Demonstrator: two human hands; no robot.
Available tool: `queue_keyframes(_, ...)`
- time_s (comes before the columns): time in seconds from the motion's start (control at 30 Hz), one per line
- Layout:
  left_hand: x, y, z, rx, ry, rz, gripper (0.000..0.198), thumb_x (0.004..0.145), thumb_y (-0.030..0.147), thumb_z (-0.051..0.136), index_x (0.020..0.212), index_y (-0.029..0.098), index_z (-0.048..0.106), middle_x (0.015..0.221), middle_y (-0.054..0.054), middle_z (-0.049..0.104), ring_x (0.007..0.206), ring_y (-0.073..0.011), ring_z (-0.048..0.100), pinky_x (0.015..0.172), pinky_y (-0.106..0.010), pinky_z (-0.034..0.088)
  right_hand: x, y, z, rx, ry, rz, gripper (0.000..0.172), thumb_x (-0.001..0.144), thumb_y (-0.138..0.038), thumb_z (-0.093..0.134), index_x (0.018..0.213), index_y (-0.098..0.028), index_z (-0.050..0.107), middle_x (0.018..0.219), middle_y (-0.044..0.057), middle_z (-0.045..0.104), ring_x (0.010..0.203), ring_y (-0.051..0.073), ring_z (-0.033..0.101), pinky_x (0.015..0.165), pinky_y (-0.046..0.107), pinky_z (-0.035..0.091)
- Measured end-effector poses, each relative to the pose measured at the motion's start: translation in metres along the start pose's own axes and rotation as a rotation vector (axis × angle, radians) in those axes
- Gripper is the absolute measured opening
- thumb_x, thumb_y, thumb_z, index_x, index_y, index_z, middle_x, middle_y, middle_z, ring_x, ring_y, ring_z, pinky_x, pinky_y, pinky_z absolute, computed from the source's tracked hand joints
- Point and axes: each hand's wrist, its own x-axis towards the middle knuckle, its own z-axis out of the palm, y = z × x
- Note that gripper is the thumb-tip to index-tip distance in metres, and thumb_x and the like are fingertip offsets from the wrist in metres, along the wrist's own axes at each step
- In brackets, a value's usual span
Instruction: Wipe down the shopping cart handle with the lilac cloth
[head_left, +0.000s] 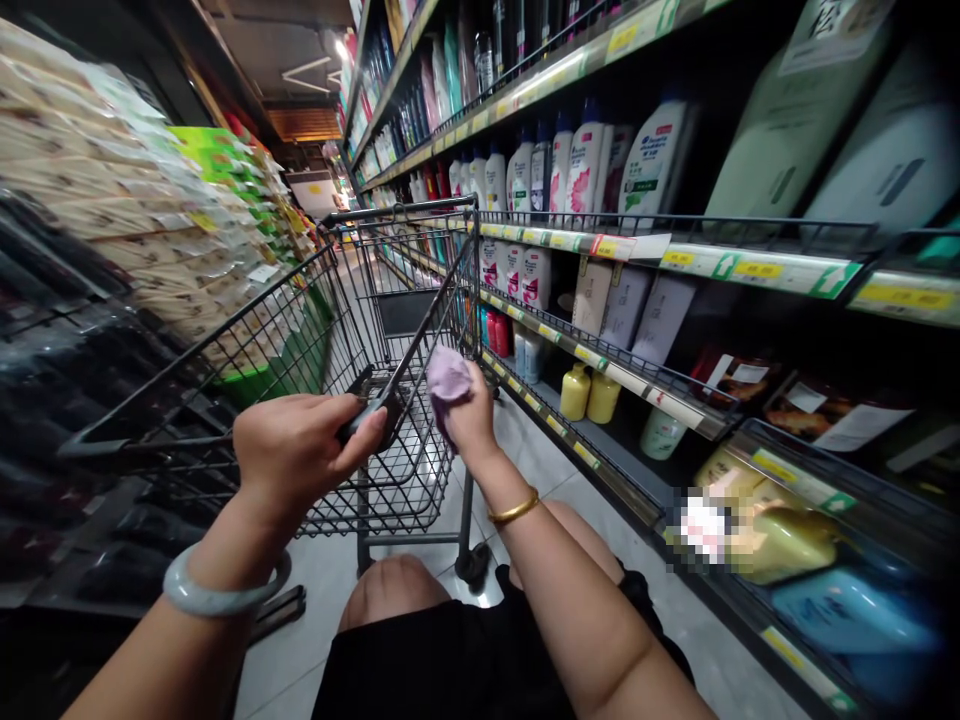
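Observation:
My left hand [281,445] is closed around the black corner of the shopping cart [405,490], at the near end of its right top rail, with the thumb on the black plastic. In my right hand [471,415] is a bunched-up light purple cloth [448,378], its lower part hanging beneath the fist. This hand is just beside the cart's right side, apart from my left. Wire mesh forms the cart's basket, and a dark panel [409,313] sits at its far end.
Shelves of shampoo bottles [585,165] run along the right, with yellow bottles [575,392] and price strips lower down. Stacked tissue packs [90,170] line the left side. Pale floor tiles [544,465] lie under the cart and along the aisle. My bent knees are close behind the cart.

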Motion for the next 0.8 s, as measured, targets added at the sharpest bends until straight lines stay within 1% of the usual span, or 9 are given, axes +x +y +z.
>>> queue_keyframes(0.13,-0.002,-0.007,0.002,-0.022,-0.044,-0.055,0.059,0.100,0.055,0.050,0.053,0.019,0.041,0.049,0.000,0.043,0.052,-0.0135,0.040,0.054,-0.029,0.020,-0.006,-0.021,0.007,0.029,-0.071,-0.269,0.034,0.088,-0.025,0.065,0.122,-0.026,0.065,0.127,0.007,0.072,0.121,0.021,0.067,0.110,0.038,0.054)
queue_keyframes(0.2,-0.002,-0.011,0.003,-0.038,-0.063,-0.083,0.058,0.098,0.055,0.051,0.053,0.019,0.043,0.049,-0.001,0.043,0.052,-0.0135,0.040,0.054,-0.030,0.021,-0.010,-0.009,0.009,-0.006,-0.081,-0.158,0.030,0.086,-0.022,0.065,0.115,-0.025,0.067,0.123,0.007,0.074,0.118,0.022,0.069,0.108,0.037,0.055)
queue_keyframes(0.33,-0.003,-0.020,0.003,-0.065,-0.088,-0.152,0.058,0.097,0.056,0.049,0.052,0.019,0.040,0.049,-0.001,0.040,0.053,-0.0130,0.038,0.056,-0.030,0.021,-0.019,0.010,0.012,-0.026,0.013,0.178,0.020,0.086,-0.021,0.063,0.106,-0.021,0.065,0.107,0.008,0.077,0.100,0.023,0.073,0.093,0.038,0.060)
queue_keyframes(0.4,-0.004,-0.025,0.003,-0.085,-0.118,-0.188,0.059,0.095,0.057,0.049,0.051,0.019,0.038,0.050,-0.001,0.038,0.053,-0.0124,0.037,0.056,-0.030,0.020,-0.024,-0.003,0.016,-0.006,-0.006,0.071,0.023,0.086,-0.024,0.066,0.109,-0.022,0.065,0.109,0.008,0.076,0.101,0.023,0.072,0.093,0.037,0.060)
queue_keyframes(0.5,-0.005,-0.033,0.005,-0.116,-0.146,-0.203,0.055,0.092,0.057,0.051,0.053,0.019,0.047,0.052,-0.001,0.045,0.054,-0.0128,0.040,0.057,-0.029,0.022,-0.033,-0.030,0.025,0.046,-0.149,-0.291,0.031,0.086,-0.024,0.070,0.117,-0.026,0.064,0.120,0.006,0.073,0.116,0.023,0.068,0.106,0.038,0.056)
queue_keyframes(0.57,-0.006,-0.038,0.005,-0.117,-0.163,-0.212,0.051,0.092,0.056,0.051,0.056,0.019,0.052,0.055,-0.002,0.049,0.057,-0.0138,0.044,0.058,-0.029,0.024,-0.040,-0.028,0.029,0.011,-0.216,-0.385,0.035,0.085,-0.020,0.068,0.118,-0.026,0.063,0.124,0.008,0.071,0.123,0.023,0.066,0.113,0.039,0.053)
queue_keyframes(0.63,-0.006,-0.041,0.005,-0.107,-0.184,-0.240,0.053,0.092,0.056,0.050,0.055,0.019,0.048,0.054,-0.002,0.046,0.058,-0.0139,0.043,0.059,-0.030,0.023,-0.047,-0.006,0.031,-0.080,-0.170,-0.213,0.033,0.082,-0.017,0.067,0.114,-0.024,0.062,0.122,0.010,0.071,0.122,0.024,0.066,0.112,0.040,0.054)
queue_keyframes(0.73,-0.005,-0.044,0.004,-0.099,-0.203,-0.278,0.057,0.093,0.057,0.047,0.052,0.018,0.040,0.052,-0.002,0.039,0.056,-0.0132,0.039,0.059,-0.030,0.021,-0.057,0.030,0.035,-0.191,0.013,0.209,0.030,0.079,-0.009,0.058,0.105,-0.023,0.059,0.110,0.010,0.072,0.107,0.025,0.068,0.098,0.041,0.059)
queue_keyframes(0.8,-0.004,-0.045,0.003,-0.111,-0.223,-0.279,0.058,0.092,0.059,0.047,0.052,0.018,0.041,0.052,-0.002,0.040,0.056,-0.0127,0.040,0.059,-0.030,0.020,-0.062,0.036,0.042,-0.191,0.030,0.256,0.033,0.078,-0.007,0.056,0.106,-0.023,0.058,0.107,0.009,0.072,0.101,0.024,0.068,0.093,0.040,0.060)
